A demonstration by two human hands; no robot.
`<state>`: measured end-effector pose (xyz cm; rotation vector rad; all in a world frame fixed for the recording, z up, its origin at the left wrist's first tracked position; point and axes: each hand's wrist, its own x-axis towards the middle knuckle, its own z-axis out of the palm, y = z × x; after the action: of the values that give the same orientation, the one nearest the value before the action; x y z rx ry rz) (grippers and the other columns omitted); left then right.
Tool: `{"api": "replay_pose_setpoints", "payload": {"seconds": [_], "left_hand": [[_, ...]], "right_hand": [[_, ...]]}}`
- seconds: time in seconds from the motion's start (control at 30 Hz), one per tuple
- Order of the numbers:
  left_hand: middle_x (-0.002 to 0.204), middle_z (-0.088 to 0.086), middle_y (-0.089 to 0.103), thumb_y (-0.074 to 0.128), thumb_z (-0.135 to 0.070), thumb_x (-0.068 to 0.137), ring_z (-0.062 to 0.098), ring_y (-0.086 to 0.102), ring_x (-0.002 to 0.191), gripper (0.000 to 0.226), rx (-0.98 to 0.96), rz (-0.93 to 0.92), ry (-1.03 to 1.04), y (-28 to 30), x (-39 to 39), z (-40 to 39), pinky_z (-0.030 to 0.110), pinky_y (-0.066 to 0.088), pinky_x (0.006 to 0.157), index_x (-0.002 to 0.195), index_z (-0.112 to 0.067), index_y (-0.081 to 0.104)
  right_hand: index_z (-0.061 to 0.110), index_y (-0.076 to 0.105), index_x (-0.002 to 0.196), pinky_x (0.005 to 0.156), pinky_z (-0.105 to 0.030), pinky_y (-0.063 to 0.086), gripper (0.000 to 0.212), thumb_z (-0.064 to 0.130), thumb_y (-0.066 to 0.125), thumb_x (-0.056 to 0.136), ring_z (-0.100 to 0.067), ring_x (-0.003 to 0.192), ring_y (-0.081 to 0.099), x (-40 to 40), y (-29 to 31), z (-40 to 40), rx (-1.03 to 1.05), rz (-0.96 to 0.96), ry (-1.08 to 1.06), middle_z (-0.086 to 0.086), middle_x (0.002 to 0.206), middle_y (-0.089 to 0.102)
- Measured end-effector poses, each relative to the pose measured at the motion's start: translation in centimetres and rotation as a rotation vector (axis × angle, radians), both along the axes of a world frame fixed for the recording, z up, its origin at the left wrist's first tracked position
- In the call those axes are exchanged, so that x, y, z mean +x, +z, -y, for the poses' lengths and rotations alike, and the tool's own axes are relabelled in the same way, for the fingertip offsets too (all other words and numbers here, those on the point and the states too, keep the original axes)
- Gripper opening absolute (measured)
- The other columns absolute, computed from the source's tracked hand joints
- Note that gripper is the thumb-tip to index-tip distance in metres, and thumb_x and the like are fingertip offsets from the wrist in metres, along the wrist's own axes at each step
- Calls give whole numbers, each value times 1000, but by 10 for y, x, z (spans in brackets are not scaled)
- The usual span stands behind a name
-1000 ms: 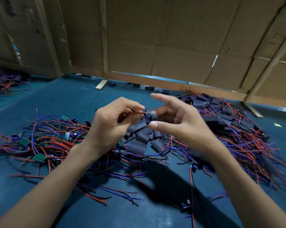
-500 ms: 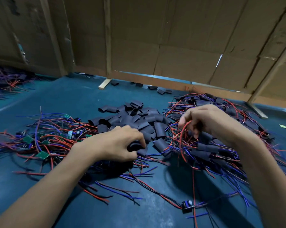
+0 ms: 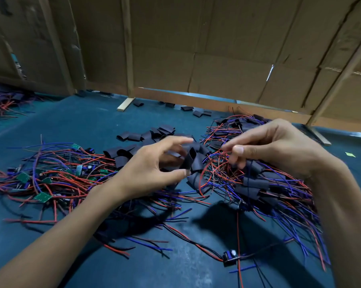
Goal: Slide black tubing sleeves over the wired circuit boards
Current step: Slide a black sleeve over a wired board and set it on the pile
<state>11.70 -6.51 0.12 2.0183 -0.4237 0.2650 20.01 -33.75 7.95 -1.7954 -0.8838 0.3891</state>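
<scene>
Black tubing sleeve (image 3: 190,161), a short open-ended piece, stands nearly upright in the left hand (image 3: 152,169), gripped between the thumb tip below and the curled fingers (image 3: 180,140) above, its open mouth turned toward the right hand (image 3: 279,148). That right hand sits just beside the sleeve, not touching it, pinching thin red and blue wires (image 3: 224,147) between thumb and forefinger, the other fingers curled under. Whether a board hangs from those wires I cannot tell.

Behind the sleeve lies a loose heap of empty sleeves (image 3: 146,138), too many and too overlapped to count. To the sleeve's left spreads a tangle of bare wired boards (image 3: 50,173); about six green boards show. To its right lies the pile of sleeved boards (image 3: 258,183) in a mass of wire. Nearer the person than the sleeve, one small wired part (image 3: 229,257) lies alone on the blue bench (image 3: 82,125). Five or so stray sleeves (image 3: 197,113) sit by the cardboard wall (image 3: 217,48). No bins hold anything; all lies loose.
</scene>
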Motion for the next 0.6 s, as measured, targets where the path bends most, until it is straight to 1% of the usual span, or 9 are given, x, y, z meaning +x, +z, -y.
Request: {"api": "replay_pose_setpoints", "payload": {"seconds": [0.1,0.17,0.23,0.27,0.33,0.4,0.47,0.53,0.6], "left_hand": [[120,2,66,76,-3,87,18,70,112,45,-91,-97,-111,0,-1,9,34,53,102,129,-15,63],[118,3,65,76,-1,87,21,70,112,39,-123,-135,-131,-1,-2,13,44,52,104,123,-12,66],[118,5,67,76,-1,86,22,71,110,37,-155,-155,-126,-2,-2,14,46,52,103,119,-13,67],[117,4,68,76,-1,86,21,71,109,37,-158,-158,-118,-2,-3,14,43,53,103,119,-14,67],[114,4,72,77,-3,86,19,71,108,39,-151,-156,-101,-2,-3,13,37,54,100,121,-14,66],[113,5,74,76,-3,86,20,71,108,40,-166,-163,-95,-2,-2,12,33,55,98,123,-13,66],[112,4,75,77,-5,86,22,71,109,40,-196,-184,-103,-2,-2,10,33,55,98,123,-13,66],[110,0,77,78,-9,87,19,71,109,38,-196,-202,-122,0,-3,9,29,55,96,123,-18,67],[107,0,77,78,-12,87,18,72,107,37,-196,-221,-147,2,-4,8,27,53,95,121,-20,68]], "right_hand": [[10,79,106,74,-24,57,25,10,71,82,-20,74,68,-1,-4,-3,115,-32,2,-13,91,76],[8,78,107,67,-24,55,27,-3,60,90,-19,70,62,-2,-6,-10,145,-57,-20,-9,90,71],[9,76,108,58,-25,48,37,-14,51,95,-17,63,51,-5,-8,-17,118,-53,-58,-6,86,67],[11,76,108,57,-26,45,39,-14,50,95,-16,60,48,-6,-8,-19,85,-7,-83,-3,84,67],[16,78,106,62,-36,41,38,-11,53,96,-21,59,46,-8,-7,-22,14,102,-118,2,80,70],[19,79,104,68,-40,39,34,-6,59,94,-24,66,49,-10,-5,-21,-14,142,-115,5,77,70],[21,80,102,68,-31,42,24,6,66,89,-15,70,54,-12,-2,-19,10,150,-105,8,75,69],[19,81,99,66,-16,45,13,17,75,87,-1,67,57,-14,1,-17,61,192,-103,8,79,73],[18,81,95,65,-11,47,13,22,78,83,2,66,61,-15,1,-17,128,243,-141,2,83,77]]}}
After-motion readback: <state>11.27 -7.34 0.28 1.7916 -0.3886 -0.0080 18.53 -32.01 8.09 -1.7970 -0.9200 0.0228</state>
